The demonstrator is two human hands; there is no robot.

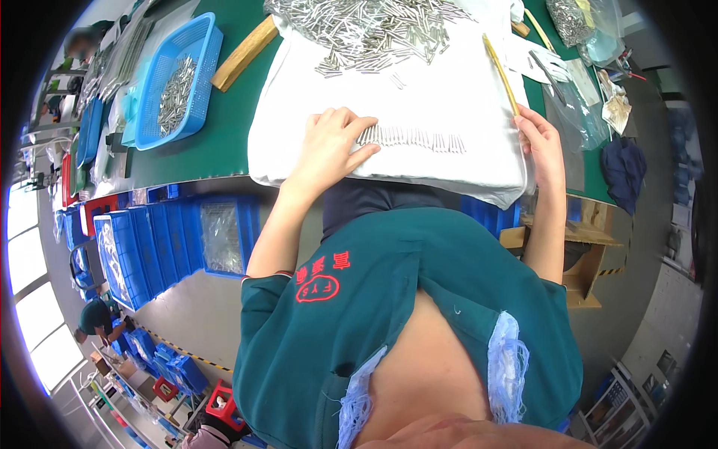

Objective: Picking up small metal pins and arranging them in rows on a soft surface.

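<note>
A row of small metal pins [419, 139] lies side by side on a white cloth [299, 105]. At its left end is my left hand [333, 147], thumb and forefinger apart on either side of the pins there, with the other fingers curled on the cloth. My right hand [540, 141], at the cloth's right edge, pinches the near end of a thin yellow stick [499, 73] that points away from me. Farther back spreads a big heap of loose metal pins [374, 31], with a few strays [398, 80] in front of it.
A blue basket [209, 82] of metal pins and a wooden bar [244, 54] stand on the green table to the left. Right of the cloth are a white glove [527, 61], plastic bags [580, 112] and a dark cloth [623, 168]. Blue crates [161, 251] stand below the table edge.
</note>
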